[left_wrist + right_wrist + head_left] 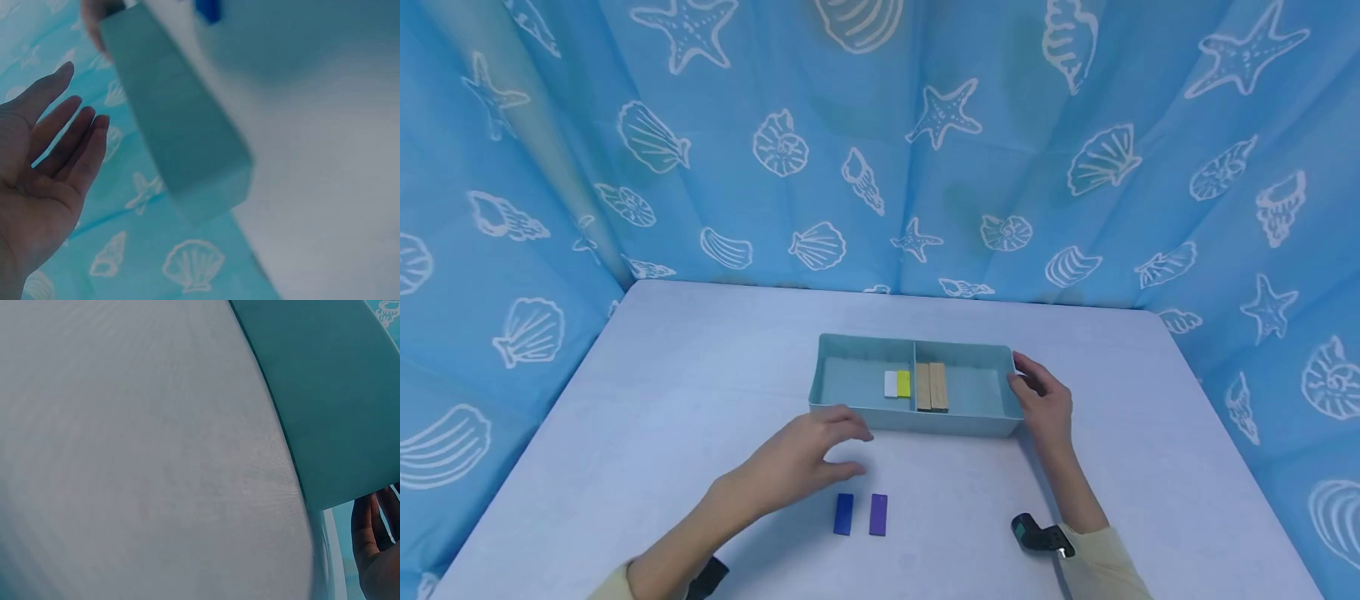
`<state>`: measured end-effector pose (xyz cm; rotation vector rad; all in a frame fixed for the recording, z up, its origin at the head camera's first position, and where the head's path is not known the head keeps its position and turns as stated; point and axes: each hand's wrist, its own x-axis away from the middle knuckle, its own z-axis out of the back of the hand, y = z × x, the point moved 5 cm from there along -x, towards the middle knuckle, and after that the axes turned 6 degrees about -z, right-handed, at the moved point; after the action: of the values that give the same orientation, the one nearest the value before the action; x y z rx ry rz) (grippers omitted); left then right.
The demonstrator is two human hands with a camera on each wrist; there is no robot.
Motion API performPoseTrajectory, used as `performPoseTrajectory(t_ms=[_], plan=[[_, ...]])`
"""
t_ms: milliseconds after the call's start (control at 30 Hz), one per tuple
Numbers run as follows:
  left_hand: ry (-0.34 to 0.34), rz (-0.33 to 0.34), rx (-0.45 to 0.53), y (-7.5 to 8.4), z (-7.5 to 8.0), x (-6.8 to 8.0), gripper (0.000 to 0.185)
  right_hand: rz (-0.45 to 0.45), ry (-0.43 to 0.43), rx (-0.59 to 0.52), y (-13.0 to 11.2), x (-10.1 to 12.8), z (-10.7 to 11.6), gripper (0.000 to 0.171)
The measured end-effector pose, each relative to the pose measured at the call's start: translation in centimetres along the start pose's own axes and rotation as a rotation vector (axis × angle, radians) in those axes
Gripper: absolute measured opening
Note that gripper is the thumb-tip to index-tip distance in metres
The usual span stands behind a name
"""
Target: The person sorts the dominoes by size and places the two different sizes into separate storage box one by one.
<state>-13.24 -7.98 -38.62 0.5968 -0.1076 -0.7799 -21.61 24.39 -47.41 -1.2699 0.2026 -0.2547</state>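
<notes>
On my feed the surface (662, 375) is a pale grey-white top with rounded far corners. A blue curtain (880, 167) printed with white shells and starfish closes it in from 9 o'clock round through 12 to 3 o'clock. Just past the middle of the surface, toward 12 o'clock, I see four small blocks in a row. The white block (891, 384) is at the 9 o'clock end and touches the yellow block (903, 383). Two longer wooden blocks (923, 387) lie side by side at the 3 o'clock end. Both wrist feeds are blurred, so I can only make out the surface and a strip of curtain.
</notes>
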Motion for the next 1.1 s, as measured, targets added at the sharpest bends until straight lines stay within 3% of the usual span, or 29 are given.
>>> performPoseTrajectory(t_ms=[200,333,500,633,1100], plan=[[-0.139,0.090,0.055,-1.1,-3.3,2.4,0.035,-0.009,0.008,0.009,0.4,0.2,0.2,0.038],[-0.178,0.102,0.001,-1.6,-5.0,3.7,0.041,-0.022,0.016,0.005,0.5,0.1,0.1,0.039],[-0.157,0.040,-0.102,-1.9,-6.1,4.7,0.042,-0.027,0.019,-0.001,0.5,0.0,0.0,0.039],[-0.129,0.009,-0.119,-2.0,-6.6,5.1,0.036,-0.024,0.006,-0.004,-0.1,0.4,0.0,0.039],[-0.103,0.031,-0.088,-2.1,-6.4,5.3,0.034,-0.025,0.012,0.010,0.0,0.1,-0.1,0.039]])
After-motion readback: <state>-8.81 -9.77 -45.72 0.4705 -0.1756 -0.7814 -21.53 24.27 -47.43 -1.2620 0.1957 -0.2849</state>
